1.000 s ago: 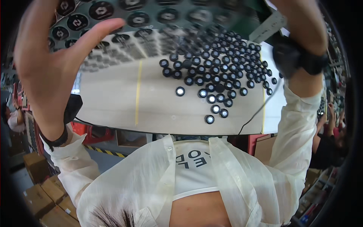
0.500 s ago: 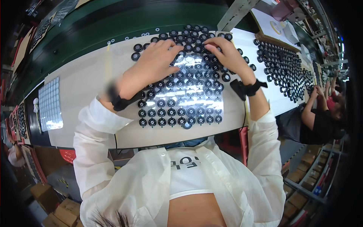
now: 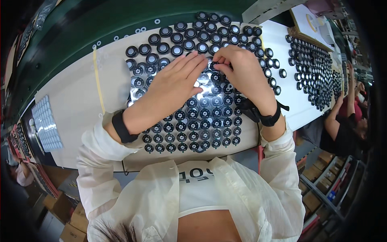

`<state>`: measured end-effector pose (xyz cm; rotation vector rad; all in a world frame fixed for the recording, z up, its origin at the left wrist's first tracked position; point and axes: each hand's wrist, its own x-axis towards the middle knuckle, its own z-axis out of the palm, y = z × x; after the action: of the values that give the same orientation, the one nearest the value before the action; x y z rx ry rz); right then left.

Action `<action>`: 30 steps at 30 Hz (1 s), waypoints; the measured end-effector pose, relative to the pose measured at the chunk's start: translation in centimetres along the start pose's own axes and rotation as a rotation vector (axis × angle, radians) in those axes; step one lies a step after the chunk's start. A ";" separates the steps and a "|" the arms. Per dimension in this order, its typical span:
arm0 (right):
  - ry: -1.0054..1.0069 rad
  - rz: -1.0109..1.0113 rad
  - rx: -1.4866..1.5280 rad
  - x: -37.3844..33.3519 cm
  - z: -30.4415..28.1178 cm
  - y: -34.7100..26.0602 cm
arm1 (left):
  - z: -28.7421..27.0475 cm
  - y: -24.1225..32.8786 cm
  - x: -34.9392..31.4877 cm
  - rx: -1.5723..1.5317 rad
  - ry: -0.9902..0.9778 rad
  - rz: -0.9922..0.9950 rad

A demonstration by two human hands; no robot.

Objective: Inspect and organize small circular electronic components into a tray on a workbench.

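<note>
My left hand [image 3: 177, 76] lies flat, fingers stretched out, over a clear glossy sheet [image 3: 204, 92] covering rows of black discs with white marks [image 3: 181, 126]. The thumb stands apart from the fingers and rests on the sheet. My right hand [image 3: 244, 72] is closed in a pinch beside the left fingertips. A small black disc [image 3: 213, 64] shows at the tips of its thumb and forefinger, partly hidden by them. Beyond both hands, loose black round pieces with grey centres [image 3: 176, 38] stand in uneven rows. Dark bands circle both wrists.
A pale sheet of round stickers [image 3: 47, 123] lies at the table's left. Yellow tape [image 3: 98, 78] crosses the brown board. Small white rings [image 3: 116, 38] lie along the green surface behind. More black pieces [image 3: 314, 72] crowd the white table at right, near a co-worker [image 3: 342, 125].
My view has shifted, bringing the table lower in the picture. The left fingers have straightened and lie flatter. The right hand has come closer to the left, its thumb and forefinger now pinched together.
</note>
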<state>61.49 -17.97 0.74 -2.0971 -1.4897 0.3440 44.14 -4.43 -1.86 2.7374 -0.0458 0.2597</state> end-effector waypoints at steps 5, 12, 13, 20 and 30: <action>-0.023 0.039 0.029 0.5 -0.4 -0.1 | 0.1 -0.1 0.5 0.017 -0.006 -0.008; -0.187 0.008 -0.027 1.5 -0.9 0.3 | -0.7 -0.3 1.0 -0.060 -0.024 -0.012; -0.191 0.004 -0.024 1.8 -0.9 0.5 | -0.6 -0.3 1.1 -0.066 -0.030 -0.013; -0.312 0.100 0.058 2.7 -1.7 0.9 | -0.9 0.5 1.4 -0.051 -0.023 -0.017; -0.243 -0.046 0.210 1.7 -4.1 -3.6 | -0.1 -0.2 0.8 -0.084 0.027 -0.030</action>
<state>61.29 -16.69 6.27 -1.9043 -1.5591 0.7273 44.94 -4.24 -1.69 2.6488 -0.0073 0.2802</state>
